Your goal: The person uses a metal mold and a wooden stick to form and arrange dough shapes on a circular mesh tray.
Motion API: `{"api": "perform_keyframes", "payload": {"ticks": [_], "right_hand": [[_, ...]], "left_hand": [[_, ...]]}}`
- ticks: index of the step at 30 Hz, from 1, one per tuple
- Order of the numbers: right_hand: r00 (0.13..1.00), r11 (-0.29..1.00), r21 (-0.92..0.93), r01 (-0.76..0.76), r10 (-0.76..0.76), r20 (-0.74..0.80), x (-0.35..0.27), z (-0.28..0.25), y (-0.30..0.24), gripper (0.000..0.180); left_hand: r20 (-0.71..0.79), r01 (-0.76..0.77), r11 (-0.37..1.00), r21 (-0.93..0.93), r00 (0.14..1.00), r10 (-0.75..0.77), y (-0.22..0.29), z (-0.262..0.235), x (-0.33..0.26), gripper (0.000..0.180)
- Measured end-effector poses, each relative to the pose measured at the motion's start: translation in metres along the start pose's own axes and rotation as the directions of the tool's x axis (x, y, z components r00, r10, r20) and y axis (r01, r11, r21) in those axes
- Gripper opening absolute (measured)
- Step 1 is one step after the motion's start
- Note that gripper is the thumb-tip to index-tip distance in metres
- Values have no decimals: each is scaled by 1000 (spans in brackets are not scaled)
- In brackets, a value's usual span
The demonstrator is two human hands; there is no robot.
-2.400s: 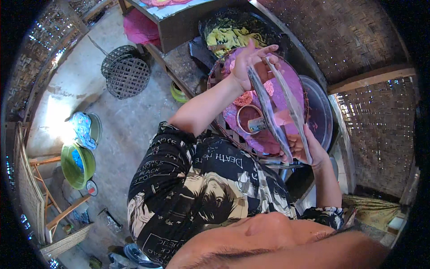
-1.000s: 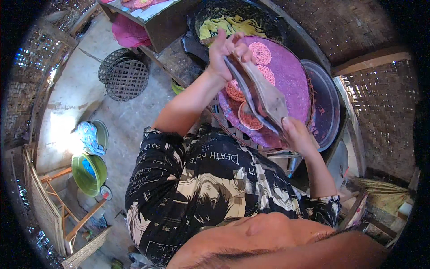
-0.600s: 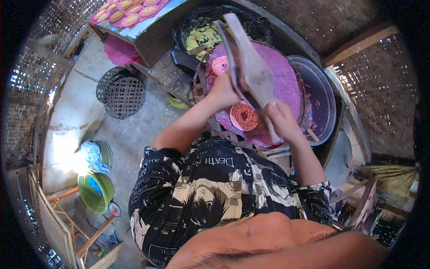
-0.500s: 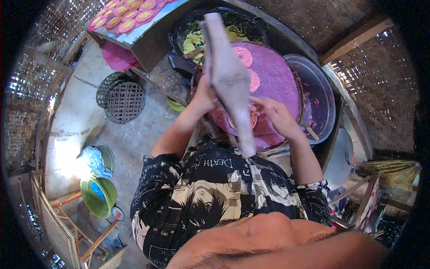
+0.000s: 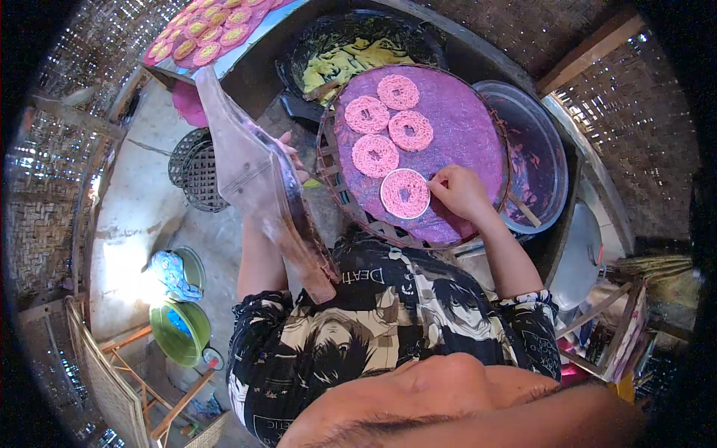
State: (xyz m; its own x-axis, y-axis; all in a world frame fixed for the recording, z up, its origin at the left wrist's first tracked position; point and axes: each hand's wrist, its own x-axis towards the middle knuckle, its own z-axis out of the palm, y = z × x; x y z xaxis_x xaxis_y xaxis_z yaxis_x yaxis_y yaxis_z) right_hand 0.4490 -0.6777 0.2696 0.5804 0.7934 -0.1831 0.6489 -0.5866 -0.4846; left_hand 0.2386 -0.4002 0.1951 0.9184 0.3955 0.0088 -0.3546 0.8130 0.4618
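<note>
My left hand (image 5: 290,153) is wrapped round a long pale wooden hand press (image 5: 250,175), wide in the middle and narrowing to a handle at each end. It is tilted to the left of a round woven tray (image 5: 467,142) lined with purple cloth, and hides most of the hand. My right hand (image 5: 457,190) pinches the right edge of a thin white ring (image 5: 383,200) lying on the cloth. Inside the ring is a pink lacy noodle round (image 5: 420,187) with a hole in its middle. Several similar pink rounds (image 5: 375,155) lie farther up the tray.
A dark pan (image 5: 291,60) holding yellow strips (image 5: 358,58) stands behind the tray. To its right is a clear-walled basin (image 5: 553,142) with pink smears. Pink-and-yellow rounds (image 5: 213,33) cover a surface at far left. Black baskets (image 5: 198,175) and a green tub (image 5: 179,336) sit on the floor.
The press has swung left and down, away from over the tray, uncovering the pink rounds. My right hand has come to the ring's right edge.
</note>
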Motion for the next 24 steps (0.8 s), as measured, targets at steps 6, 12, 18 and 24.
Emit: {"api": "perform_keyframes", "payload": {"ticks": [6, 12, 18, 24], "right_hand": [[986, 975, -183, 128, -145, -82, 1, 5, -3, 20], [959, 963, -191, 192, -226, -173, -4, -13, -12, 14], [970, 963, -194, 184, -210, -120, 0, -4, -5, 17], [971, 976, -139, 166, -186, -150, 0, -12, -5, 16]], "left_hand": [[1, -41, 999, 18, 999, 41, 0, 6, -9, 62], [13, -59, 995, 76, 998, 58, 1, 10, -15, 65], [79, -91, 972, 217, 994, 75, 5, 19, -11, 69], [21, 22, 975, 223, 999, -28, 10, 43, -13, 72]]}}
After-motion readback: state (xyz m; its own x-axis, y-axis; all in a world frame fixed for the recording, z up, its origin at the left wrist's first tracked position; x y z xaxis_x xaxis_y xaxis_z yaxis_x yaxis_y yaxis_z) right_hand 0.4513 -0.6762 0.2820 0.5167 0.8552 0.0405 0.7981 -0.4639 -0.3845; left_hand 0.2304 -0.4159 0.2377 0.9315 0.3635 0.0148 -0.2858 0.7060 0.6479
